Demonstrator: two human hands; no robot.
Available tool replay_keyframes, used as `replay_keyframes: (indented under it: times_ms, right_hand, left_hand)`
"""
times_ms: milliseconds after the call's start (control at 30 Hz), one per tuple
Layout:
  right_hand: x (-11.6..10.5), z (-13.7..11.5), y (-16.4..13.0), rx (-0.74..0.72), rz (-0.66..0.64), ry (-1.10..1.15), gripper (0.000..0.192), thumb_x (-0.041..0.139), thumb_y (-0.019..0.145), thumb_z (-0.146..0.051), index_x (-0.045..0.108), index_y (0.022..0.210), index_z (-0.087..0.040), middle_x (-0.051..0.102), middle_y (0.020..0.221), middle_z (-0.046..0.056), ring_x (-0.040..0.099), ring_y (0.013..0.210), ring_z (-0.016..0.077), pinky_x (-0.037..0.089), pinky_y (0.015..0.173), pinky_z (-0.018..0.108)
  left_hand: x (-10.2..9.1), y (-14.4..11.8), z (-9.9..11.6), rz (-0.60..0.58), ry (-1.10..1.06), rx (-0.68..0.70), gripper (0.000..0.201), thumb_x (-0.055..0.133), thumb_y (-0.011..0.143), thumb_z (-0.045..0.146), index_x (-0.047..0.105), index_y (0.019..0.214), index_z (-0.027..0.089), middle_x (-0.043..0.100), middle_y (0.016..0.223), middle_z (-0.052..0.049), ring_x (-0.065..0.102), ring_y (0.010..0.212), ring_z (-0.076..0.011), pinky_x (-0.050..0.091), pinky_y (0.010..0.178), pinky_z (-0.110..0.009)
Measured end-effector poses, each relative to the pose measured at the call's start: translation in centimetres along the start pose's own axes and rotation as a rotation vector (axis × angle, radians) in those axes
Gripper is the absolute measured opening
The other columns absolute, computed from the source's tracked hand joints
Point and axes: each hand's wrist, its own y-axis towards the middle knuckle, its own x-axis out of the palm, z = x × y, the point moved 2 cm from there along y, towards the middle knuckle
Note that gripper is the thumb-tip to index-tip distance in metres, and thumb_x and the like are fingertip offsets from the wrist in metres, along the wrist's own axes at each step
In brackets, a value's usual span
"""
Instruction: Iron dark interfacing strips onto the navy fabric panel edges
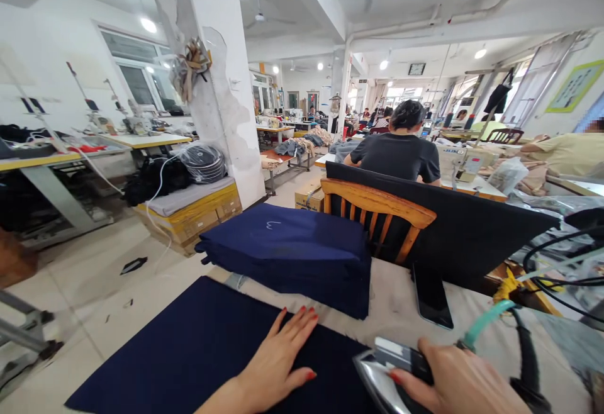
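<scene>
A navy fabric piece (189, 338) lies flat across the near part of the table. Pressed on it with fingers stretched out is my left hand (278, 357). My right hand (460, 376) is wrapped round the handle of a steam iron (384, 382), whose metal soleplate edge meets the right part of the fabric. A green hose (488, 323) and a black cord run from the iron's rear. Just beyond the fabric sits a thick stack of navy fabric (292, 244) with a white chalk mark on top.
A phone (431, 297) lies on the table (391, 288) near the stack. Behind stands a wooden chair (382, 203) beside draped black cloth (472, 231); a person (396, 150) sits beyond. Cables and plastic bags crowd the right. Boxes (193, 212) stand left by a pillar (221, 74).
</scene>
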Motion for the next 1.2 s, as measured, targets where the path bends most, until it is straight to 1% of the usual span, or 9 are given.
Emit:
replay_keyframes:
  times_ms: [100, 233, 467, 567, 700, 800, 933, 1100, 1200]
  right_hand:
    - [0.5, -3.1, 1.1, -0.036, -0.025, 0.022, 0.047, 0.036, 0.085, -0.062, 0.059, 0.077, -0.022, 0.068, 0.072, 0.010, 0.066, 0.073, 0.0347, 0.043, 0.059, 0.041]
    - [1.4, -4.0, 1.8, -0.016, -0.045, 0.029, 0.046, 0.038, 0.085, -0.060, 0.061, 0.080, -0.020, 0.068, 0.073, 0.012, 0.066, 0.076, 0.0367, 0.044, 0.062, 0.043]
    - [1.5, -3.5, 2.0, -0.013, -0.094, 0.064, 0.041, 0.038, 0.085, -0.058, 0.057, 0.082, -0.022, 0.068, 0.075, 0.011, 0.065, 0.077, 0.0362, 0.043, 0.064, 0.044]
    - [1.7, -3.5, 2.0, -0.042, -0.095, 0.075, 0.037, 0.036, 0.086, -0.055, 0.053, 0.088, -0.022, 0.068, 0.078, 0.009, 0.065, 0.078, 0.0343, 0.041, 0.064, 0.042]
    - [1.9, -3.5, 1.8, -0.089, -0.080, 0.094, 0.035, 0.032, 0.088, -0.055, 0.049, 0.089, -0.024, 0.067, 0.080, 0.007, 0.065, 0.076, 0.0321, 0.039, 0.061, 0.039]
    - [2.0, -3.5, 1.9, -0.102, -0.069, 0.066, 0.037, 0.032, 0.088, -0.056, 0.050, 0.088, -0.024, 0.067, 0.076, 0.006, 0.065, 0.075, 0.0333, 0.038, 0.059, 0.038]
    - [1.9, -3.5, 2.3, -0.100, -0.059, -0.002, 0.039, 0.037, 0.086, -0.056, 0.055, 0.085, -0.022, 0.068, 0.073, 0.010, 0.066, 0.073, 0.0364, 0.039, 0.058, 0.039]
    - [1.7, -3.8, 2.5, -0.119, -0.116, 0.083, 0.037, 0.037, 0.087, -0.053, 0.056, 0.081, -0.021, 0.068, 0.075, 0.010, 0.066, 0.077, 0.0357, 0.042, 0.061, 0.040]
    - [1.7, -3.7, 2.7, -0.099, -0.114, 0.118, 0.038, 0.038, 0.086, -0.055, 0.055, 0.079, -0.022, 0.068, 0.073, 0.009, 0.066, 0.076, 0.0352, 0.042, 0.063, 0.041]
  left_hand:
    - [-0.1, -1.3, -2.6, -0.012, 0.042, -0.043, 0.073, 0.039, 0.092, 0.059, 0.003, 0.149, 0.028, 0.016, 0.153, -0.004, 0.019, 0.140, -0.0278, 0.015, 0.113, -0.054]
    - [0.3, -1.9, -3.8, 0.005, 0.067, -0.060, 0.068, 0.039, 0.093, 0.056, 0.009, 0.149, 0.029, 0.018, 0.153, -0.003, 0.021, 0.140, -0.0276, 0.016, 0.114, -0.053]
    - [0.3, -1.6, -3.6, -0.004, 0.036, -0.067, 0.066, 0.039, 0.094, 0.055, 0.010, 0.148, 0.030, 0.017, 0.153, -0.002, 0.020, 0.140, -0.0272, 0.014, 0.114, -0.053]
    - [0.3, -1.6, -3.6, -0.022, 0.030, -0.083, 0.066, 0.038, 0.093, 0.056, 0.012, 0.148, 0.031, 0.017, 0.153, -0.001, 0.019, 0.140, -0.0270, 0.014, 0.114, -0.054]
    - [0.2, -1.5, -3.6, -0.039, 0.031, -0.094, 0.065, 0.037, 0.093, 0.057, 0.011, 0.148, 0.031, 0.017, 0.153, -0.002, 0.018, 0.140, -0.0269, 0.012, 0.114, -0.054]
    - [0.2, -1.5, -3.5, -0.060, 0.036, -0.107, 0.066, 0.036, 0.093, 0.058, 0.011, 0.148, 0.031, 0.017, 0.153, -0.002, 0.018, 0.140, -0.0268, 0.013, 0.113, -0.055]
    - [0.1, -1.5, -3.5, -0.057, 0.054, -0.109, 0.065, 0.036, 0.093, 0.058, 0.012, 0.148, 0.031, 0.018, 0.153, -0.003, 0.019, 0.140, -0.0270, 0.014, 0.114, -0.054]
    - [0.0, -1.4, -3.4, -0.063, 0.036, -0.113, 0.064, 0.036, 0.093, 0.058, 0.013, 0.148, 0.032, 0.018, 0.152, -0.002, 0.020, 0.140, -0.0278, 0.014, 0.113, -0.055]
    - [-0.1, -1.3, -3.2, -0.074, 0.033, -0.122, 0.064, 0.036, 0.093, 0.058, 0.014, 0.148, 0.032, 0.017, 0.153, -0.002, 0.020, 0.140, -0.0278, 0.014, 0.113, -0.056]
